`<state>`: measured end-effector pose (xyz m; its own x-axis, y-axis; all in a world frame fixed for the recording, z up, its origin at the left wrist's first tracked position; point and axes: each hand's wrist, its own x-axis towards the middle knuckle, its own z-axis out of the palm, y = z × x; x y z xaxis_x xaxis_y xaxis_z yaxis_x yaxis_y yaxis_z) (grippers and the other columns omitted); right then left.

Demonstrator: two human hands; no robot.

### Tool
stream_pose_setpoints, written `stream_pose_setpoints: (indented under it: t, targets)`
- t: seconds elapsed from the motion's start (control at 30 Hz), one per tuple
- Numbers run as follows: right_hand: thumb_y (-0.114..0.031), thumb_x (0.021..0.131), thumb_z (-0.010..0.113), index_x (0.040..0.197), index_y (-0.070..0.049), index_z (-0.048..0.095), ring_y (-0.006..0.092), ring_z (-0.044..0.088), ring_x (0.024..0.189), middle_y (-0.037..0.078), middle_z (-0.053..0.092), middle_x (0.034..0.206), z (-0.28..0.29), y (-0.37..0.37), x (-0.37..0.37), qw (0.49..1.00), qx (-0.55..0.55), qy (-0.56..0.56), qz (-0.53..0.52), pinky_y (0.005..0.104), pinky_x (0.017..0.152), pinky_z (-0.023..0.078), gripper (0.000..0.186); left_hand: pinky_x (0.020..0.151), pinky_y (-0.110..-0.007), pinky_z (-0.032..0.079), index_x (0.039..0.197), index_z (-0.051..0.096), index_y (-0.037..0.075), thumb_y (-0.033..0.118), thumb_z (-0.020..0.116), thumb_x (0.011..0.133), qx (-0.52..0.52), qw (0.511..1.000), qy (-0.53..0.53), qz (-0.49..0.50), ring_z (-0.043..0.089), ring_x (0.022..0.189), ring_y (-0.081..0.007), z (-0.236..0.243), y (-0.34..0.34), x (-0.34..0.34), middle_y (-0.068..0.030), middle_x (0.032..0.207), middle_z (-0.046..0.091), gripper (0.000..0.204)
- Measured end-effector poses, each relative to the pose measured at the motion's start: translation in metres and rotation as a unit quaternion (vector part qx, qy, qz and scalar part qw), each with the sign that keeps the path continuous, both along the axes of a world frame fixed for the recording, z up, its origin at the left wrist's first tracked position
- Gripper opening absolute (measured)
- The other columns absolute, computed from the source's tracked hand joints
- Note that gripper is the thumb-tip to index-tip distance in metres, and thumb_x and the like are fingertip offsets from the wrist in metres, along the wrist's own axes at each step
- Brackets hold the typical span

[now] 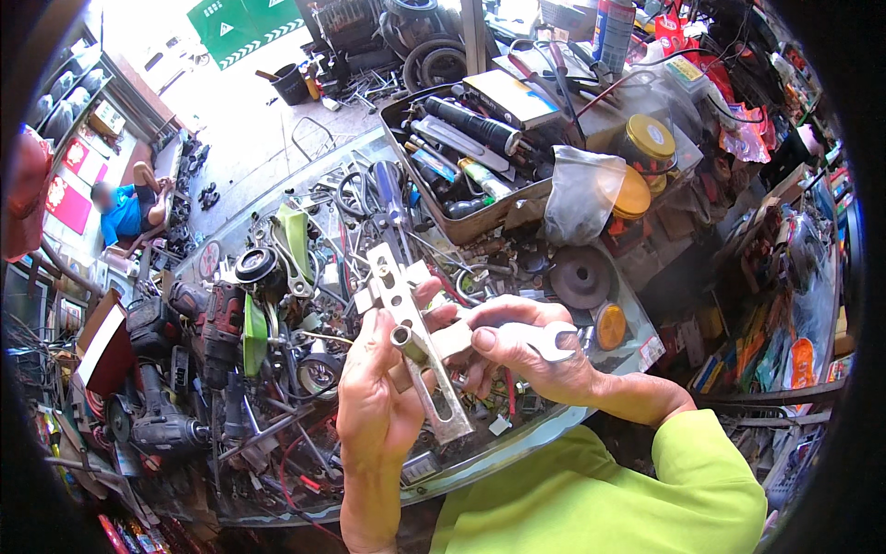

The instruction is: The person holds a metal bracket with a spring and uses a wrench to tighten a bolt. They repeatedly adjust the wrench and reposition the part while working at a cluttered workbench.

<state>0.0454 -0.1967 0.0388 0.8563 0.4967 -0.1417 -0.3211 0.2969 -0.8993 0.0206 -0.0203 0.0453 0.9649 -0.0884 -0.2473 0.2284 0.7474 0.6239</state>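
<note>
A flat silver metal bracket [396, 294] with round holes and a long slot stands tilted above the cluttered table. My left hand [374, 392] is closed around its lower left side. A short round metal tube [407, 343] sticks out from the bracket's middle, beside my left fingers. In my closed right hand [535, 365] lies an open-end wrench [551, 341], its jaw pointing right under my thumb. My right fingers also reach toward a pale crosspiece [450, 340] at the bracket. Those fingertips are partly hidden.
Loose tools and parts cover the glass-topped table [646, 323]. Cordless drills [221, 323] lie to the left. Behind is a full metal tray [461, 226]; a grinding wheel [581, 277] and yellow-lidded jars [650, 137] are at right. A person [125, 217] sits far left.
</note>
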Motion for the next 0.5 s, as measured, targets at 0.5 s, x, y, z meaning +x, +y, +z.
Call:
stream_pose_setpoints:
  t: [0.5]
  targets:
    - [-0.013, 0.091, 0.063, 0.099, 0.002, 0.06, 0.0095, 0.063, 0.061, 0.006, 0.064, 0.077, -0.003, -0.009, 0.001, 1.0, -0.001, 0.021, -0.009, 0.024, 0.054, 0.052, 0.018, 0.072, -0.036, 0.056, 0.138, 0.028, 0.005, 0.005, 0.05, 0.079, -0.01, 0.998, -0.004, -0.067, 0.062, 0.09, -0.0272, 0.013, 0.003, -0.001, -0.0174, 0.107, 0.055, 0.064]
